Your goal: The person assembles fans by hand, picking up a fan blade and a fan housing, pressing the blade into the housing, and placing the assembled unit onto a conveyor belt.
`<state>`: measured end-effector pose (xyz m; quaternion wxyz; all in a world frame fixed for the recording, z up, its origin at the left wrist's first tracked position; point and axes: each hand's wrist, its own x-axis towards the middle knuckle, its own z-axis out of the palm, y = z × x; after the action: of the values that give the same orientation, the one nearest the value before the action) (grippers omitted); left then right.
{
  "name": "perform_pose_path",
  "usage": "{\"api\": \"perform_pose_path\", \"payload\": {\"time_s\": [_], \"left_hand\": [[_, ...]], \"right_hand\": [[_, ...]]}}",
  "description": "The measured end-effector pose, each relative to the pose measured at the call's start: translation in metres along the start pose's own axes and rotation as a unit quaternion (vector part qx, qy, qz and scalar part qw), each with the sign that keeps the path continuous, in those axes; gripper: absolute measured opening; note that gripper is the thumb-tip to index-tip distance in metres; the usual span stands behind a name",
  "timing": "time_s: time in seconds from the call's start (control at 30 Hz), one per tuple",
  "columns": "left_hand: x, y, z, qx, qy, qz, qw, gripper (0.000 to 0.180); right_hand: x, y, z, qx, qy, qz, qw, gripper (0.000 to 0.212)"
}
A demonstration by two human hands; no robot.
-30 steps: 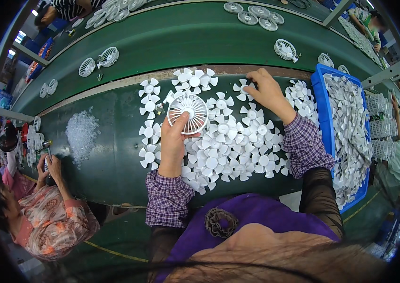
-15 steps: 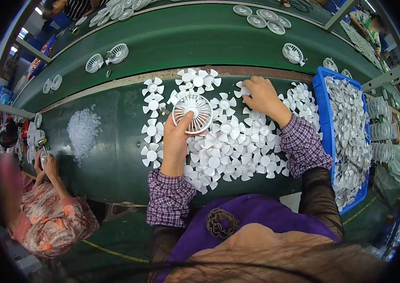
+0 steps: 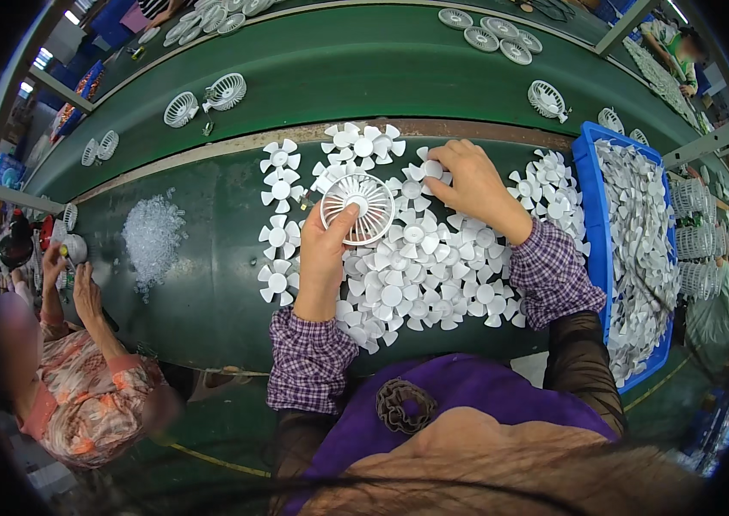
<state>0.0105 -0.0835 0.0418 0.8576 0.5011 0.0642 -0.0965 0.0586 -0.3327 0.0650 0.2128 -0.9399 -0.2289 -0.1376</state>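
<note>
A round white fan housing [image 3: 357, 209] with radial ribs is held in my left hand [image 3: 321, 262], the thumb lying across its middle. To its right, my right hand [image 3: 474, 182] is closed on a small white fan blade [image 3: 435, 172], pinched at the fingertips and apart from the housing. Below both hands spreads a loose heap of white fan blades [image 3: 412, 279]. More blades stand in a column [image 3: 278, 232] left of my left hand, and a few lie beyond the housing [image 3: 364, 144].
At my right a blue bin [image 3: 607, 258] is full of fan blades. A mound of small clear plastic pieces [image 3: 152, 236] lies to the left. Beyond a ledge, a green conveyor belt [image 3: 381, 82] carries white fan housings [image 3: 225, 91]. A co-worker [image 3: 93, 387] sits at far left.
My right hand has come left with the fan blade, nearer the housing. My left hand has shifted slightly right. The parts on the belt have moved right, and the co-worker's hands have risen.
</note>
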Motion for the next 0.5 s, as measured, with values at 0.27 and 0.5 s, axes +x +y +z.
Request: {"api": "perform_pose_path", "payload": {"time_s": [0.27,0.5], "left_hand": [[-0.003,0.004,0.005,0.016,-0.001,0.009,1.0,0.033],[-0.005,0.007,0.007,0.008,0.008,0.006,1.0,0.032]], "right_hand": [[0.002,-0.037,-0.016,0.057,0.003,-0.046,0.997,0.032],[0.0,-0.042,-0.013,0.075,0.015,-0.065,0.995,0.032]]}}
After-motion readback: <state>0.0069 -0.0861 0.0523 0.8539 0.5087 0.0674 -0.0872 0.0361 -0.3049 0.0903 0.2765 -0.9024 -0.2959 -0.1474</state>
